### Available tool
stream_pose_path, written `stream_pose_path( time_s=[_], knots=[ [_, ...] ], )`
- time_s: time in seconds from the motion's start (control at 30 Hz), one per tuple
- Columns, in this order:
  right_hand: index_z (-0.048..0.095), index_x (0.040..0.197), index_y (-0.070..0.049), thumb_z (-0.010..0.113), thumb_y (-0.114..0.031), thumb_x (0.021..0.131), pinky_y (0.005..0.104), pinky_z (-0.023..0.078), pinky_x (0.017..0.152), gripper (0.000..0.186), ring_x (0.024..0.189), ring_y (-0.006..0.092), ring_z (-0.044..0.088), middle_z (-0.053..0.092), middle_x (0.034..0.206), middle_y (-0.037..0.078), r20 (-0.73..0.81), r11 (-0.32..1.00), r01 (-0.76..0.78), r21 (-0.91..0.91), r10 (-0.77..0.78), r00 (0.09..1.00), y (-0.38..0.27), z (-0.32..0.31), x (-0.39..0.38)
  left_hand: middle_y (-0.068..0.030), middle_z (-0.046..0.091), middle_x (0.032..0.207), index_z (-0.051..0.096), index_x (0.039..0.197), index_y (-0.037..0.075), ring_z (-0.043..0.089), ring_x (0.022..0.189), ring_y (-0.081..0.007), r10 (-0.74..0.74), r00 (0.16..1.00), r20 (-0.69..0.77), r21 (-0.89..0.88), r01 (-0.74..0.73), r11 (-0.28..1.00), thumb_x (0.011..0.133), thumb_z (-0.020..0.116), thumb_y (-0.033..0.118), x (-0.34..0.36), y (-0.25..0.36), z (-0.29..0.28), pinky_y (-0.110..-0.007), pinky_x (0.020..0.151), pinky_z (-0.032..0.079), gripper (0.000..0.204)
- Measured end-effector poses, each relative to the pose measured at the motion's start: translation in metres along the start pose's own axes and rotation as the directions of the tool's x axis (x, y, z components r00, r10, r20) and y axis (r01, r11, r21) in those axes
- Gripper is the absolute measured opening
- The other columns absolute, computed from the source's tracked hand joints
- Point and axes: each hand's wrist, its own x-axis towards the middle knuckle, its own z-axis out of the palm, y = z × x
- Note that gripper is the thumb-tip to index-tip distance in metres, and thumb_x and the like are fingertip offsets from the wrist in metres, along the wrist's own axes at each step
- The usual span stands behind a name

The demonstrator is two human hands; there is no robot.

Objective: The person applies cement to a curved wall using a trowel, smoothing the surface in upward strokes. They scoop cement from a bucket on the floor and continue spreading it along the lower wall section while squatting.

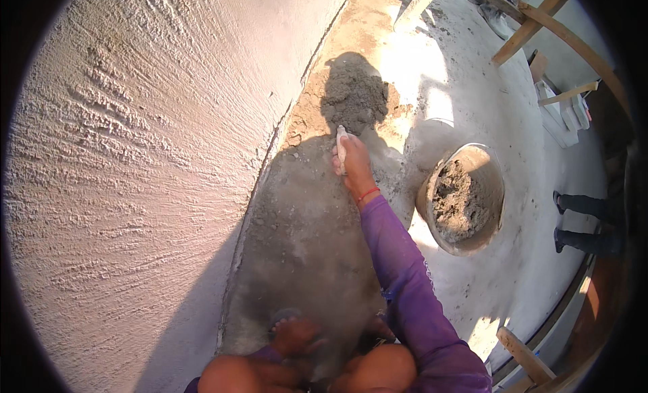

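Note:
My right hand (352, 165) is closed round a pale tool handle (342, 138), whose rounded end sticks out past the thumb. No blade or head of that tool can be made out. Just beyond the hand lies a heap of wet grey mortar (356, 92) on the ground, partly in my shadow. My left hand (297, 335) hangs low between my bent knees, close to my foot; its fingers are smeared and dim. To the right of my right forearm stands a bucket (497, 197) part-filled with lumpy mortar (459, 200).
A rough plastered wall (135, 156) rises along the left, meeting the ground in a slanting edge. Wooden props (530, 32) stand at the far right, with white boards or containers (563, 116) below them. Another person's legs (584, 224) show at the right. A timber piece (525, 356) lies lower right.

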Motion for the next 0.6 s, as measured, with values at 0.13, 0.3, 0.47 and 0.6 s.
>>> stream_pose_path(
  time_s=[0.13,0.3,0.47,0.6],
  knots=[
    [0.053,0.125,-0.005,0.05,-0.027,0.108,0.0277,0.039,0.04,0.027,0.054,0.0122,0.053,0.059,0.086,0.006,-0.008,0.996,0.011,0.088,-0.01,1.0,-0.033,-0.007,-0.045,-0.0066,0.073,0.105,0.075,0.105,0.014,0.072,0.093,-0.0283,-0.001,1.0,0.013,-0.062,0.002,0.998,0.091,0.077,0.045,0.006,-0.003,0.001,-0.045,0.084,0.056,0.034],
    [0.055,0.128,-0.005,0.052,-0.027,0.108,0.0276,0.04,0.042,0.031,0.055,0.0113,0.052,0.058,0.089,0.005,-0.01,0.99,0.128,0.054,-0.128,0.992,-0.112,-0.002,-0.133,-0.0086,0.072,0.104,0.075,0.104,0.013,0.071,0.094,-0.0299,0.011,0.998,0.065,-0.074,-0.006,0.997,0.09,0.077,0.044,0.01,-0.001,-0.006,-0.045,0.084,0.055,0.034],
    [0.056,0.133,-0.005,0.054,-0.024,0.109,0.0251,0.039,0.044,0.031,0.054,0.0085,0.053,0.06,0.089,0.004,-0.111,0.948,0.263,-0.177,-0.285,0.952,-0.162,-0.033,-0.227,-0.0095,0.071,0.101,0.074,0.102,0.012,0.07,0.095,-0.0311,0.023,0.998,0.066,-0.07,-0.018,0.997,0.088,0.078,0.043,0.012,-0.003,0.007,-0.047,0.085,0.052,0.034],
    [0.056,0.135,-0.001,0.06,-0.019,0.105,0.0389,0.054,0.071,0.036,0.078,0.0328,0.07,0.069,0.102,0.021,-0.068,0.172,0.069,-0.983,-0.683,0.728,-0.161,-0.088,-0.283,-0.009,0.07,0.099,0.074,0.1,0.013,0.068,0.094,-0.0298,0.051,0.998,0.026,-0.035,-0.05,0.998,0.088,0.079,0.041,0.019,0.006,-0.002,-0.047,0.084,0.051,0.031]
  ],
)
